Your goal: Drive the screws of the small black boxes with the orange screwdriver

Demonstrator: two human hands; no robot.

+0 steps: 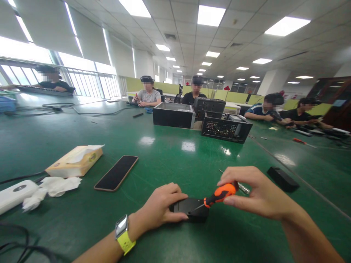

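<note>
Left hand [161,210] clasps black box [186,207]; right hand [260,195] fingers pinch screwdriver [221,193], whose tip may slip if box shifts.

1. No word, number, brand or sign can be read anywhere in the frame.
2. Yellowish cardboard tissue box [74,162], left of middle on the green counter [170,153]: a round dark mark on its side, too small to read.
3. White rectangular power bank [15,195], lower left edge: a grey round mark on top, with no letters to make out.
4. Square watch on a yellow-green strap [122,230], lower middle: its face shows only glare.
5. Orange-and-black-handled screwdriver [221,193] and flat black box [190,209], lower middle: any print is too small to tell.
6. Black metal computer cases [173,116], middle of the frame: their labels are too far off to read.
</note>
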